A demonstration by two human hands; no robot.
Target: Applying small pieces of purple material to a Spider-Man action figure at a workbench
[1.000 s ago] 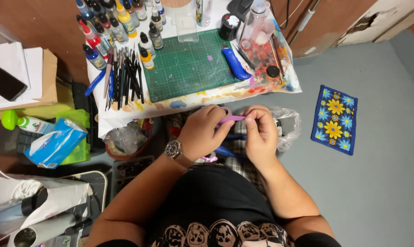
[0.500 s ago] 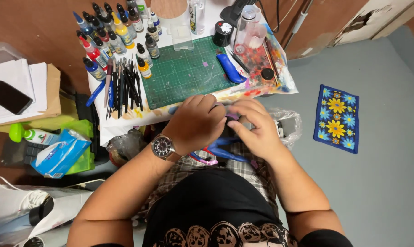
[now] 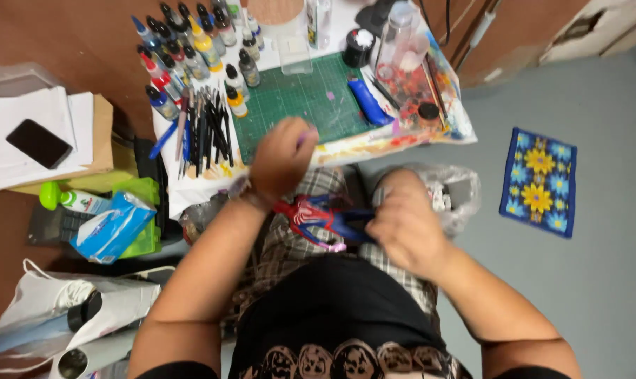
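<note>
The right hand (image 3: 402,224) closes around one red-and-blue figure (image 3: 321,219) lying across the lap, at 6 o'clock from the green cutting mat (image 3: 297,98). The left hand (image 3: 281,158), raised over the mat's near edge, pinches a small purple piece (image 3: 305,137). Open grey floor (image 3: 599,281) lies at 3 o'clock. One blue knife (image 3: 367,102) rests on the mat; dropper bottles (image 3: 191,49) crowd 10 o'clock.
</note>
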